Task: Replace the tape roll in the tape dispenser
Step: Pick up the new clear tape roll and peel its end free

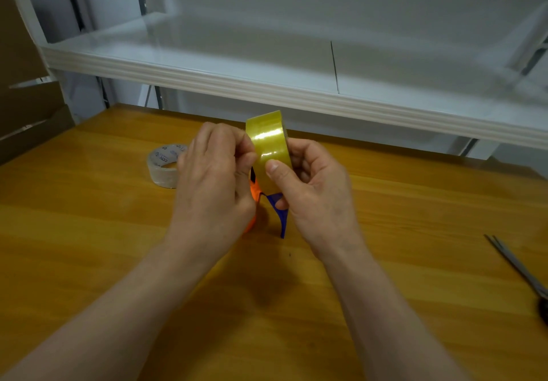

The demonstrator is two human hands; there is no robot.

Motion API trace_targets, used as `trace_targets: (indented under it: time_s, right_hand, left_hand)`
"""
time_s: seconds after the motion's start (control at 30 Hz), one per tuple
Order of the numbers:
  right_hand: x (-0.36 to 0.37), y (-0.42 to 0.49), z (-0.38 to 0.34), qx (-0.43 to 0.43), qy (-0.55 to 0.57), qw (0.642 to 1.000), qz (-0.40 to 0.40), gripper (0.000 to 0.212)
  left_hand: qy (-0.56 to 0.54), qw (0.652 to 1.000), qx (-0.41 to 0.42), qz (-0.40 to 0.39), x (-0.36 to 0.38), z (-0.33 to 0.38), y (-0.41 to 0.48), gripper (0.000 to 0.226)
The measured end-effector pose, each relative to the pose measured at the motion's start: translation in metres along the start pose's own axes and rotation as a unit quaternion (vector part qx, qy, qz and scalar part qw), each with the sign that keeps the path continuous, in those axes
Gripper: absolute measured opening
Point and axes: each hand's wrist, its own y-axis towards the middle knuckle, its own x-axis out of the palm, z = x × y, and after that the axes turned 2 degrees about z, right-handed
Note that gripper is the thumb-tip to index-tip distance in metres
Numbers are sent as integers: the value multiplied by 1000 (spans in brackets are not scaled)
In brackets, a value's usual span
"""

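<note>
Head: wooden table (89, 232), white shelf (237, 54)

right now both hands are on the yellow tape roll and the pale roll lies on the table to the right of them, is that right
Wrong side. The head view shows the pale roll lying on the table to the left of the hands, next to the left hand. The left hand and the right hand do both hold the yellow tape roll.

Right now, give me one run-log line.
left hand: pinches yellow tape roll | right hand: grips it | dispenser: below roll, partly hidden | pale roll: on table
</note>
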Motion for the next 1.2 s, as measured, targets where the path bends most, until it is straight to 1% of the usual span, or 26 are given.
trace_targets:
  time_s: [0.13,0.23,0.33,0.43,0.53,0.6,0.8,0.87,1.0,1.1,1.2]
  right_hand:
    - [0,0,2,2,-7,1000,-3,23]
    - [1,0,4,6,-14,1000,-2,23]
    - [1,0,5,8,-21,1000,5,24]
    - [2,1,5,6,-22,1000,7,22]
    - [2,0,4,2,-20,1000,-1,23]
    - [2,0,3,-1,-24,1000,-6,25]
    - [1,0,2,1,-36,999,-12,33]
    - [2,0,1,7,-17,1000,-6,31]
    - [1,0,-4,29,45,998,-15,26]
    - [-1,-1,-7,43,80,996,-23,28]
    - [0,-1,-8,48,93,994,-20,30]
  left_hand:
    - [8,1000,15,-13,2,0,1,12]
    - [23,1000,19,-8,3,-1,1,14]
    - [-11,1000,11,1,3,-2,0,14]
    - [-94,995,-8,13,1,-1,0,22]
    - [-112,993,-18,9,-2,2,1,35]
    - [-111,993,-25,2,-3,3,1,39]
    - [-100,995,-24,15,-1,2,0,27]
    - [-88,996,-5,29,0,0,-1,25]
    - [-5,991,78,105,1,-3,-1,16]
    - [4,981,130,142,2,-4,0,10]
    - [-5,974,156,165,2,-5,1,19]
